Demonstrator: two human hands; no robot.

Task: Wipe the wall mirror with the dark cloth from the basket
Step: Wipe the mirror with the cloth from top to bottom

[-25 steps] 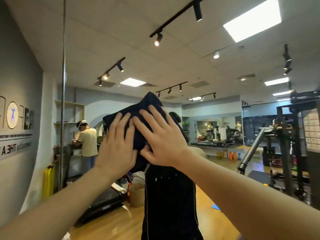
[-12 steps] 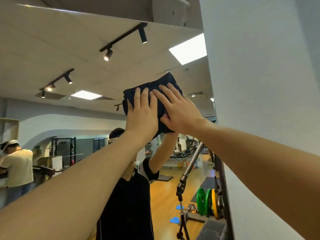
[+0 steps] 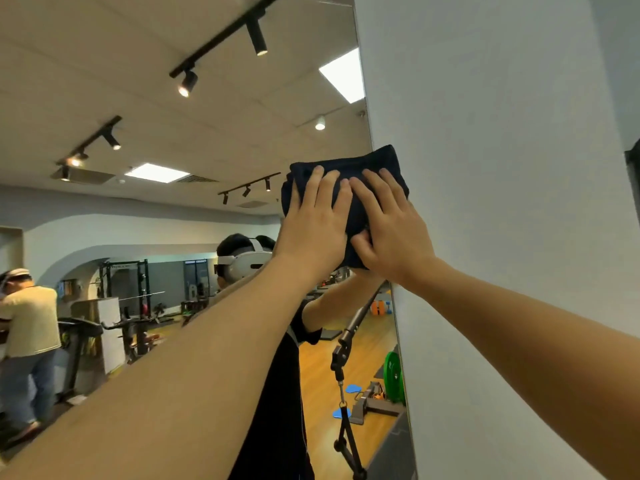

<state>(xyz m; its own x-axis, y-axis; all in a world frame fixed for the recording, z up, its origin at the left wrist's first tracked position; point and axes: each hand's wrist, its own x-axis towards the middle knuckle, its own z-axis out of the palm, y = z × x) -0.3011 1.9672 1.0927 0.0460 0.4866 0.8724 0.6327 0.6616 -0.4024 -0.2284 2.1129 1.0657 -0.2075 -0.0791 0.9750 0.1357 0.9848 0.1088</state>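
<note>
Dark cloth [image 3: 349, 174] lies crosswise on mirror [image 3: 173, 220] edge under both flat hands [image 3: 346, 223]

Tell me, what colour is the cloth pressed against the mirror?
Dark navy, almost black, plain; the cloth shows best in the head view.

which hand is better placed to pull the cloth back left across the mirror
Left. The left hand lies flat over the dark cloth on the mirror side; the right hand sits at the mirror's right edge.
</note>
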